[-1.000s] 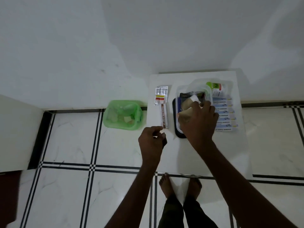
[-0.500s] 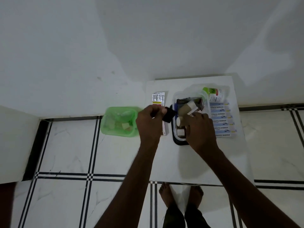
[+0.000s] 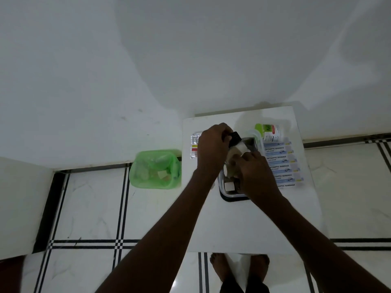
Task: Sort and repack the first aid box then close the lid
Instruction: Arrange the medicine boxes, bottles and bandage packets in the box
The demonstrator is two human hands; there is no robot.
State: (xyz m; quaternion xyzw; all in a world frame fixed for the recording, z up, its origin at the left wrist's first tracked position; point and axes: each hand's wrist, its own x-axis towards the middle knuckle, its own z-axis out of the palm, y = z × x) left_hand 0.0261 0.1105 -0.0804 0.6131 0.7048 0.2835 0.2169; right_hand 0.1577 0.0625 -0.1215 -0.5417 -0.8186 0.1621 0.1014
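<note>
White wall fills the upper half of the view, and below it a pale marble floor with black inlay lines runs under a small white tabletop (image 3: 243, 225) pushed against the wall. Beside its left edge a green bin (image 3: 155, 169) stands on the floor with scraps inside.

Near the middle of the tabletop sits the first aid box (image 3: 231, 196), a clear tub on a dark base, open and partly filled. The left hand (image 3: 213, 149) is closed on a small black item (image 3: 235, 138) above the box's far end. The right hand (image 3: 255, 173) reaches into the box with its fingers curled over the contents; whether it grips anything I cannot tell.

Repacking seems under way, with the lid not yet on. Along the right edge lie a row of antiseptic bandage packs (image 3: 282, 163) and a white bottle with a green cap (image 3: 269, 132); a sachet (image 3: 195, 145) lies toward the left edge. Next, the black item likely needs tucking into a free gap, then the loose supplies follow.
</note>
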